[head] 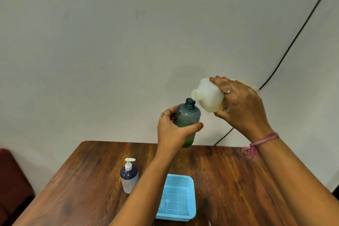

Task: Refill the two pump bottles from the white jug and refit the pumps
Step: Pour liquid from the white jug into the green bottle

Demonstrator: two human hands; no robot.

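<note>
The desk [229,180] carries a blue perforated basket [177,196] near its front edge and, to the basket's left, a dark pump bottle [129,177] with its white pump fitted. Above the far edge of the desk, the right hand [242,108] wraps around the base of the white jug [207,95], fingers curled over the top and thumb underneath, with the jug tipped so its open mouth points left and slightly down. The left hand [172,130] grips the grey-green bottle [187,119] around its middle, thumb across the front; this bottle is held off the desk, close to upright, pump removed. The jug mouth sits just above and beside the open bottle neck [190,101]; no stream is discernible. To pour well, bring the jug lip directly over the neck opening, keep the bottle vertical and steady, and increase the tilt gradually so the flow stays narrow. Watch the level through the translucent wall and stop below the neck.
</note>
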